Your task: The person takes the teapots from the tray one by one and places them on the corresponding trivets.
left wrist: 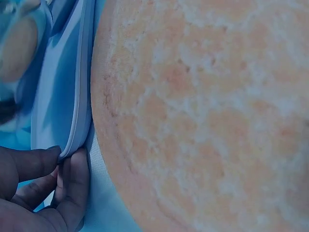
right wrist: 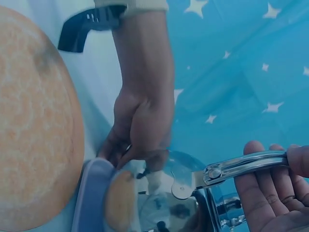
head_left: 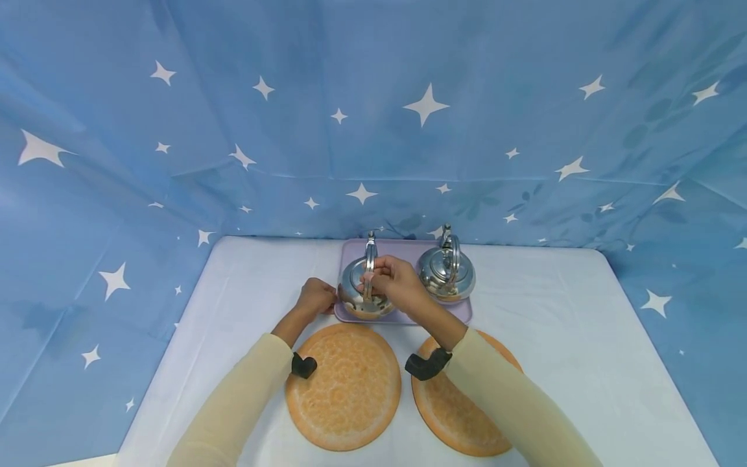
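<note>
The right hand [head_left: 392, 277] curled round the upright handle [head_left: 370, 263] of the left steel kettle [head_left: 362, 293], which stood at the lavender tray's [head_left: 461, 312] left end; the handle ran front to back. The left hand [head_left: 316, 297] pinched the tray's left rim, a grip only the left wrist view showed closely. A second kettle [head_left: 447, 271] stood at the tray's right end. Two round orange mats [head_left: 343, 394] lay near the table's front edge.

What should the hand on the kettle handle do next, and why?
Probably lift the left kettle straight up off the tray: the right hand already grips its handle, the left hand pinches the tray's edge, and two round mats lie nearby.
</note>
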Tool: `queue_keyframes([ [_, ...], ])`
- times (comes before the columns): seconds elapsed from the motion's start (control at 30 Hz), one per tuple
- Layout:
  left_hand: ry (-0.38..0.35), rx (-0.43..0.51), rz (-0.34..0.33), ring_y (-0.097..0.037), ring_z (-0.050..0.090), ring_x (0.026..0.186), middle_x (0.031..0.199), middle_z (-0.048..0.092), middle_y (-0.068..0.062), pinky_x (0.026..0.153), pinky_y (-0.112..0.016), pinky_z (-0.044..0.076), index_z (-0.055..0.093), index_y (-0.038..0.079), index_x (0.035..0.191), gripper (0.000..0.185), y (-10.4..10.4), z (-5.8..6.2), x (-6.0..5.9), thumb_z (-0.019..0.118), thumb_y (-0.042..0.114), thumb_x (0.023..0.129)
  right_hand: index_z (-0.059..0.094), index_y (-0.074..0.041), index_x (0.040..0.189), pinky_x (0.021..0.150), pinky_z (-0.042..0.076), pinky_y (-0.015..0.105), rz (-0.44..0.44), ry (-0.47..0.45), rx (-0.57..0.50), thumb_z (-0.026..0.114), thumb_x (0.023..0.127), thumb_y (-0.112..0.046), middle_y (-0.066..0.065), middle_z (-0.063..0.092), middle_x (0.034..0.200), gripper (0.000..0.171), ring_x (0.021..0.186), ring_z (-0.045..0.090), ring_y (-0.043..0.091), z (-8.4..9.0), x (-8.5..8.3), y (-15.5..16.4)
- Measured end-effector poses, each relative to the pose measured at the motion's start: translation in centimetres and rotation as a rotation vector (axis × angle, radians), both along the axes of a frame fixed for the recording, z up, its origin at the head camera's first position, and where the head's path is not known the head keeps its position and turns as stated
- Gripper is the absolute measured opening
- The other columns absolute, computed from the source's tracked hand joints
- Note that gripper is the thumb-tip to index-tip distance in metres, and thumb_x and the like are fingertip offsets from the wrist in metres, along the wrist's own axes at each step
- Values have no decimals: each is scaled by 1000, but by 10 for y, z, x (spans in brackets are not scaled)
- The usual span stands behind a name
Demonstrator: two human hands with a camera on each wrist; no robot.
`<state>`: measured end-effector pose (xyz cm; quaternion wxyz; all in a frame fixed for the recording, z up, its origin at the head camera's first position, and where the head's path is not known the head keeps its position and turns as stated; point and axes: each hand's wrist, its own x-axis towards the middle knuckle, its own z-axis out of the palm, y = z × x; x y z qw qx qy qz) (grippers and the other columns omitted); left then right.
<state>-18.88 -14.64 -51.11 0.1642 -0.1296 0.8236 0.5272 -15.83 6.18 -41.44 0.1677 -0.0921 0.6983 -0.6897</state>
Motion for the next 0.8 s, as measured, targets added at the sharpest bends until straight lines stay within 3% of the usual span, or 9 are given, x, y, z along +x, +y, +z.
queue_keyframes([
  [0.3,-13,-49,-2,-11,59,53,81,65,-14,52,-23,55,67,-12,98,17,2,1,0,58,-4,86,53,6,105,80,57,42,106,-11,-15,58,97,-4,22,66,95,14,92,69,31,15,36,11],
  [0.53,-42,-23,4,-10,57,51,73,61,-10,51,-22,54,65,-11,97,14,1,-1,-1,63,-3,85,52,7,108,83,57,39,189,-53,-48,56,98,-5,20,68,96,16,95,68,29,14,62,17],
  [0.8,-72,-37,13,-11,57,55,78,59,-12,53,-21,55,64,-12,103,18,4,2,-2,66,-4,86,52,8,106,81,57,38,214,-56,-55,59,96,-7,17,65,87,19,92,69,29,9,90,20],
])
